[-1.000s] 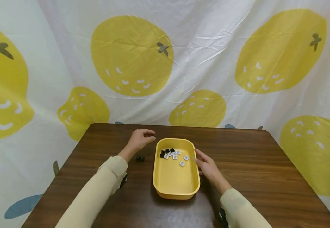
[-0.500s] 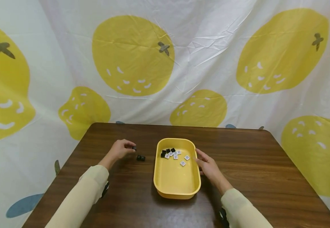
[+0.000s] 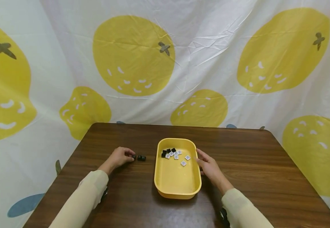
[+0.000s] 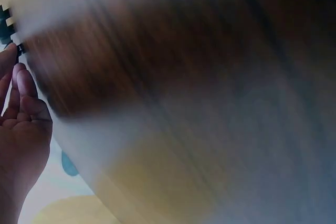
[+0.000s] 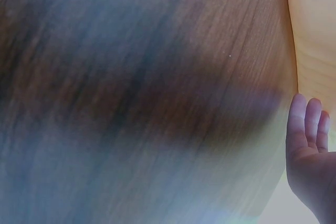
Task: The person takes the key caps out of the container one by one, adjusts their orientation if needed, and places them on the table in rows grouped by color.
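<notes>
Surface (image 3: 239, 164): dark wood, fruit-print cloth (image 3: 199, 34) at the far side; yellow tray (image 3: 179, 187) near the middle, with black blocks (image 3: 169, 150) at its far left, white blocks (image 3: 176, 153) beside them and farther right; block pair (image 3: 141, 158), black, left of the tray; left hand (image 3: 120, 156): fingertips closed on one dark block (image 3: 133, 156), just left of that pair; right hand (image 3: 210, 166): fingers extended, touching the tray's right side

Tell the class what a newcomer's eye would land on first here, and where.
Probably the bright yellow tray on the brown table, holding black tiles and white tiles mostly toward its far end. Next, the large yellow fruits printed on the white cloth behind the table. Left of the tray, the left grip pinches a small black piece beside two more.
</notes>
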{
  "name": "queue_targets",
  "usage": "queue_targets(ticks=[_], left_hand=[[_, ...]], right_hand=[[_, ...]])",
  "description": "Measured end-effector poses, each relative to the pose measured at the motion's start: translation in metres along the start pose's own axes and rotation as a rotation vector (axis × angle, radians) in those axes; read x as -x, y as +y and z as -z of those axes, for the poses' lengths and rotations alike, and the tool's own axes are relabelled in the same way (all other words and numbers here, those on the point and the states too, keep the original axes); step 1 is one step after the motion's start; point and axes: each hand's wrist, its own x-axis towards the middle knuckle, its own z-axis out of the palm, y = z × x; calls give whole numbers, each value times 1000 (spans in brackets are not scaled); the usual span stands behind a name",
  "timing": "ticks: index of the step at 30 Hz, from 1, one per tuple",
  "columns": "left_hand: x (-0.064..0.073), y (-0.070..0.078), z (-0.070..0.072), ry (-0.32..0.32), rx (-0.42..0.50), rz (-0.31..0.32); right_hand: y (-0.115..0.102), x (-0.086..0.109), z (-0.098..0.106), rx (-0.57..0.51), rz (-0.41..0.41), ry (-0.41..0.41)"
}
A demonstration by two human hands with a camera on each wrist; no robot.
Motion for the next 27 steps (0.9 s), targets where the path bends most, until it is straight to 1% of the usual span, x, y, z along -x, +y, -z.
queue_targets(ticks=[5,10,14,17,19,21,24,26,27], left_hand=[[-1,1,-3,0,9,-24],[-2,1,-4,7,14,-28],[-2,5,-2,48,22,-31],[-5,18,-1,93,29,-49],[-8,33,-2,109,44,-73],[-13,49,-6,117,45,-114],[-21,70,-14,110,41,-169],[-25,81,-21,97,34,-188],[-26,85,-25,87,37,-186]], right_hand=[[0,-1,0,4,-3,2],[1,-1,0,6,-2,3],[1,0,-1,11,3,1],[1,0,-1,9,7,2],[1,0,-2,4,8,6],[1,0,-1,-1,8,9],[1,0,-1,-3,8,8],[1,0,-1,-2,9,6],[1,0,-1,-2,9,5]])
